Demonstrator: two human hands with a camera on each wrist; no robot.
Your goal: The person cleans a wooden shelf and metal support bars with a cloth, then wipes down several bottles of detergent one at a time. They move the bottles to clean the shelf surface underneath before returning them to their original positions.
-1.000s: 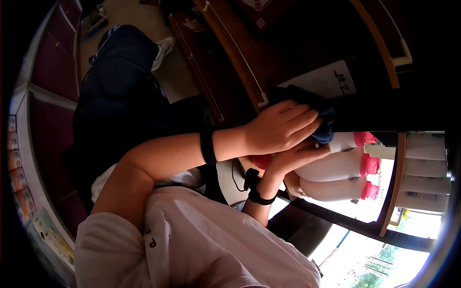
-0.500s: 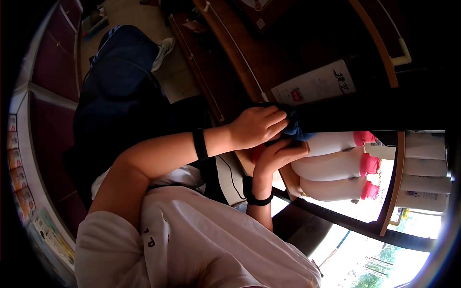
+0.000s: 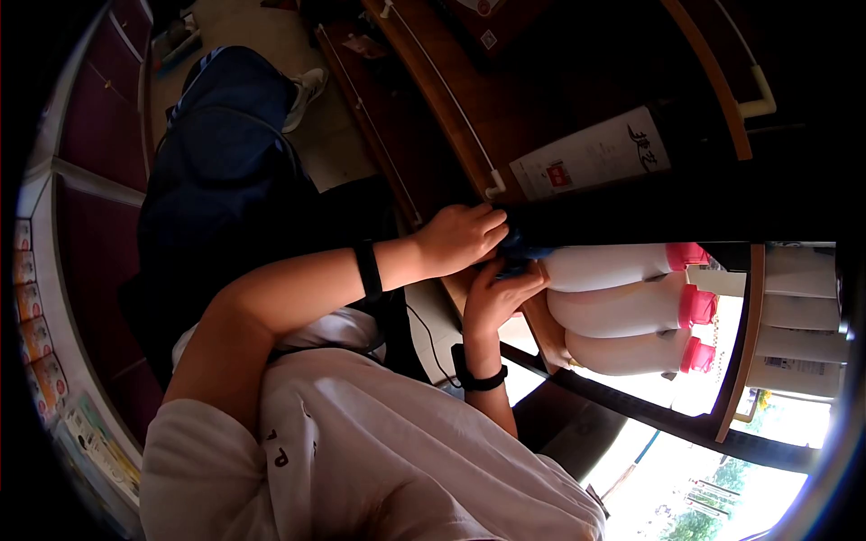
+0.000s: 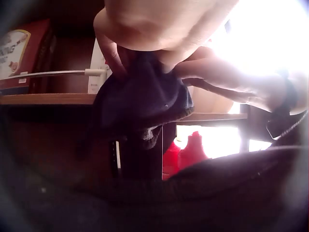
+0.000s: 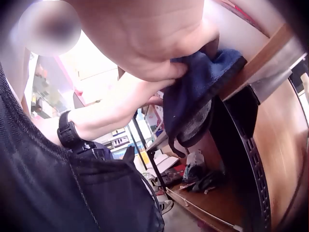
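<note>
Both hands hold a dark blue cloth (image 3: 516,254) bunched between them, in front of the wooden shelf. In the head view my left hand (image 3: 460,239) pinches its upper part, fingers bent. Just below it, my right hand (image 3: 503,299) grips the cloth with thumb and fingers. The left wrist view shows the cloth (image 4: 140,99) hanging in folds beneath the left fingers. A grey underside and a thin dark loop show on the cloth (image 5: 190,92) in the right wrist view, where the right thumb presses on it.
White bottles with pink caps (image 3: 613,311) stand right of the hands. A white printed box (image 3: 591,153) lies on the shelf behind. White rails (image 3: 451,99) edge the shelves. A slotted black upright (image 5: 253,159) stands beside the cloth, and a red box (image 4: 29,58) sits on a shelf.
Both hands have moved left and slightly down in the head view, carrying the cloth off the printed box, which now shows fully. The cloth looks more bunched between the hands.
</note>
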